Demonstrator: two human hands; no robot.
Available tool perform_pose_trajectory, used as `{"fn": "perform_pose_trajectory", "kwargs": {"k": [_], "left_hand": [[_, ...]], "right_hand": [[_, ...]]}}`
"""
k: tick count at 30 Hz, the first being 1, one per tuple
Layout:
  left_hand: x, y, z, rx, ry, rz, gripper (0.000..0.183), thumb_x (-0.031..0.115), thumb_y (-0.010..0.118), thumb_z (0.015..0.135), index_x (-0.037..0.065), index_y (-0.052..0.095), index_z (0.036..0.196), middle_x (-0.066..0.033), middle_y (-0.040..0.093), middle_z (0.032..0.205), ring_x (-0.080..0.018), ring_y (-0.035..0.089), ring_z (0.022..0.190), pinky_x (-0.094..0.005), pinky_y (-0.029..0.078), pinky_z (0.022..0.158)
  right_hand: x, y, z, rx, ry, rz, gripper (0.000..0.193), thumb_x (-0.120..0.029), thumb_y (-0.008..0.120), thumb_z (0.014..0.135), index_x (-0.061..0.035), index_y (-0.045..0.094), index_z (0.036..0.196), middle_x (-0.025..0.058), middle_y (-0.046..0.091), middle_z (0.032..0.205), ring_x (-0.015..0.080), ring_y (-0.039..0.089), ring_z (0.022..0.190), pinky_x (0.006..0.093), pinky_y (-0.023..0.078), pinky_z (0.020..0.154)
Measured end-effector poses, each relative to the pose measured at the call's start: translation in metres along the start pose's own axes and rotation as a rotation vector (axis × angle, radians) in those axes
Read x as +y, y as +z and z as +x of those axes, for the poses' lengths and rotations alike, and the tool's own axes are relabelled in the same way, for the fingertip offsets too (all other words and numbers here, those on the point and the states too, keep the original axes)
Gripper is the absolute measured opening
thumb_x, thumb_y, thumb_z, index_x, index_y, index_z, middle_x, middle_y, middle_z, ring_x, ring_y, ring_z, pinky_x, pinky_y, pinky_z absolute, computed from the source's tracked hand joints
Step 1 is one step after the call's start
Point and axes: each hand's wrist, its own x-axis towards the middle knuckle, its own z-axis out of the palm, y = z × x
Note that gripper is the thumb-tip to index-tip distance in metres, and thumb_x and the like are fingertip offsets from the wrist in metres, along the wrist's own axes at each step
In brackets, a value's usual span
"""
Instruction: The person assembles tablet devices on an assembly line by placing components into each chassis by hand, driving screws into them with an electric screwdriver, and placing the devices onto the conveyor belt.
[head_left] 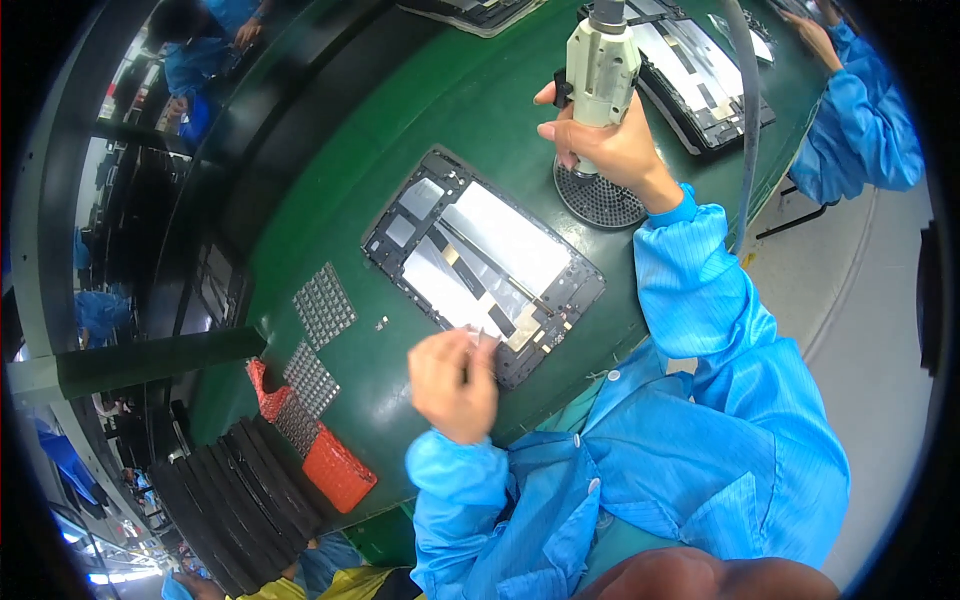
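On a green work surface (330, 150), an opened black-framed tablet with silver foil panels (485, 262) lies angled near the near edge, bare green around it. The left hand (452, 382) pinches a small part at its near corner. The right hand (610, 140) grips a cream electric screwdriver (602, 70) upright over a round perforated dish (597, 198) toward the right edge.

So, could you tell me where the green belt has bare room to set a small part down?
The green belt is bare beyond the open tablet, up to the tray at the top. The left hand pinches at the tablet's near edge. Crowded: gridded trays on the left; right hand with screwdriver over the round dish.
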Motion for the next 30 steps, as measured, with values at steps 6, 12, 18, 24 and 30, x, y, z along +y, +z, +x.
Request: {"fn": "perform_pose_trajectory", "kwargs": {"k": [6, 12, 18, 24, 30], "left_hand": [[-0.039, -0.007, 0.015, -0.198, -0.855, -0.684, 0.024, 0.007, 0.072, 0.073, -0.001, 0.05, 0.08, -0.0066, 0.058, 0.071, -0.0074, 0.055, 0.06, -0.0192, 0.047, 0.047], [-0.045, 0.01, 0.027, -0.118, -0.778, -0.688, 0.021, 0.003, 0.071, 0.073, 0.0, 0.05, 0.077, -0.0067, 0.057, 0.067, -0.008, 0.054, 0.055, -0.0204, 0.047, 0.046], [-0.066, 0.009, 0.038, -0.315, -0.833, -0.972, 0.021, 0.004, 0.071, 0.071, -0.002, 0.054, 0.082, -0.0108, 0.062, 0.073, -0.0117, 0.061, 0.064, -0.0222, 0.052, 0.055], [-0.066, 0.007, 0.037, -0.391, -0.737, -0.892, 0.029, 0.003, 0.077, 0.065, -0.002, 0.052, 0.079, -0.0069, 0.059, 0.07, -0.0095, 0.059, 0.061, -0.0207, 0.05, 0.052], [-0.07, 0.012, 0.033, -0.348, -0.721, -0.941, 0.028, 0.0, 0.076, 0.062, -0.001, 0.052, 0.077, -0.0055, 0.059, 0.067, -0.0086, 0.058, 0.059, -0.0207, 0.049, 0.052]], "right_hand": [[-0.001, 0.003, -0.003, -0.002, 0.003, 0.002, 0.023, -0.003, 0.066, 0.072, 0.0036, 0.057, 0.092, 0.0032, 0.056, 0.06, 0.0094, 0.053, 0.046, 0.0228, 0.042, 0.042], [-0.005, 0.012, -0.002, 0.024, -0.061, -0.045, 0.025, -0.005, 0.069, 0.072, 0.0013, 0.058, 0.094, 0.0019, 0.055, 0.06, 0.0098, 0.053, 0.047, 0.0235, 0.042, 0.044], [-0.034, 0.048, -0.024, -0.068, -0.158, 0.182, 0.036, -0.003, 0.054, 0.079, 0.0063, 0.045, 0.112, 0.0034, 0.046, 0.057, 0.0131, 0.046, 0.045, 0.0292, 0.042, 0.047], [-0.042, 0.113, -0.056, -0.452, 0.001, 0.221, 0.031, 0.001, 0.064, 0.076, 0.0047, 0.052, 0.104, 0.0015, 0.055, 0.059, 0.0069, 0.053, 0.052, 0.021, 0.041, 0.046], [-0.033, 0.124, -0.067, -0.512, 0.094, 0.163, 0.029, 0.0, 0.064, 0.076, 0.0038, 0.053, 0.103, 0.0, 0.054, 0.059, 0.0052, 0.051, 0.051, 0.0203, 0.041, 0.045]]}}
